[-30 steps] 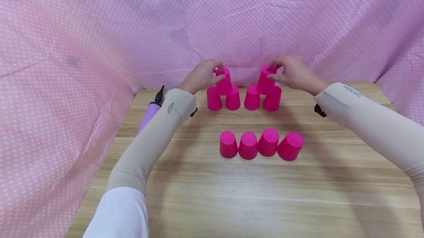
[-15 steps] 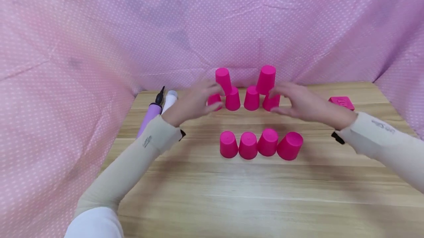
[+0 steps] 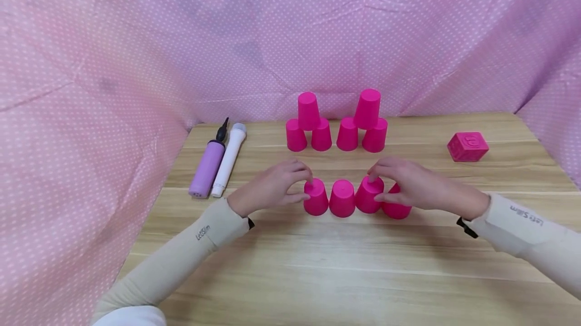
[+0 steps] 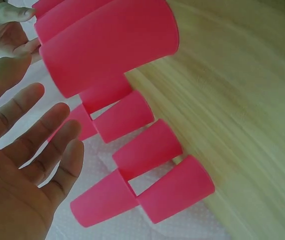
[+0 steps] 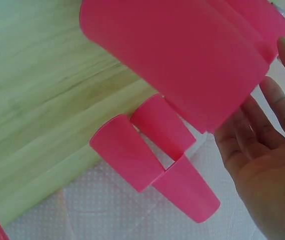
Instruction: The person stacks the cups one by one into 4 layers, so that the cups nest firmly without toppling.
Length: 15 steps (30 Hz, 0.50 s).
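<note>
Four pink cups stand upside down in a front row (image 3: 342, 198) on the wooden table (image 3: 363, 275). Behind them stand two small pyramids of three cups each, the left pyramid (image 3: 308, 124) and the right pyramid (image 3: 366, 123). My left hand (image 3: 305, 185) reaches the leftmost front cup (image 3: 315, 199) with loosely bent fingers at its side. In the left wrist view the left hand (image 4: 27, 165) is spread beside that cup (image 4: 107, 45), not closed round it. My right hand (image 3: 379, 184) hovers over the third cup (image 3: 367, 197) and the rightmost cup (image 3: 397, 209), which it partly hides. The right wrist view shows the right hand (image 5: 267, 165) relaxed next to a cup (image 5: 182, 60).
A purple pump (image 3: 207, 168) and a white tube (image 3: 229, 159) lie side by side at the left of the table. A pink cube (image 3: 467, 146) sits at the right. Pink dotted cloth (image 3: 91, 63) walls in the back and both sides.
Both hands have let go of the top cups of the back pyramids and drawn back toward me, down to the front row of cups.
</note>
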Tool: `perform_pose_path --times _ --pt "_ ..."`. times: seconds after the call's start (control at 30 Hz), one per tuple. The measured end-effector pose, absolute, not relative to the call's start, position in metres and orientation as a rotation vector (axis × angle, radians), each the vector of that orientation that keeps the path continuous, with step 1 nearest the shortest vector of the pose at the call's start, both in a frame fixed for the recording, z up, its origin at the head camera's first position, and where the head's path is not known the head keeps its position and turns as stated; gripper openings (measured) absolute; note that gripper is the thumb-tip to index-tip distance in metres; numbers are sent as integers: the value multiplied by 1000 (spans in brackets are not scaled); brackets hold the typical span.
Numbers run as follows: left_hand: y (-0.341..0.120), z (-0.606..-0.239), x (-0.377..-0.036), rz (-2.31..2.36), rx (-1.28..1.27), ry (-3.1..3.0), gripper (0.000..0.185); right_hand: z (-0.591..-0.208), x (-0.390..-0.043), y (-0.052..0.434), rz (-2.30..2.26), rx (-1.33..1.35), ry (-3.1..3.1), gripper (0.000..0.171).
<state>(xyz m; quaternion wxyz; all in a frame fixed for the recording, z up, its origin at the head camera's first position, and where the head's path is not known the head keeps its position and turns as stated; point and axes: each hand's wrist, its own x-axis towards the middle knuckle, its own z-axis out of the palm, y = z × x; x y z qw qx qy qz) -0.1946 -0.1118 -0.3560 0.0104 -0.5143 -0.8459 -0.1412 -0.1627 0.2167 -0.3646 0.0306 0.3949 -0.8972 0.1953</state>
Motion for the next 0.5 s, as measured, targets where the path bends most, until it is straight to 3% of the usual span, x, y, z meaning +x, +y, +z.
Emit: perform_pose_path --times 0.5 --pt "-110 -366 -190 -473 -1529 -2749 32 -359 -163 183 561 1299 -2829 50"
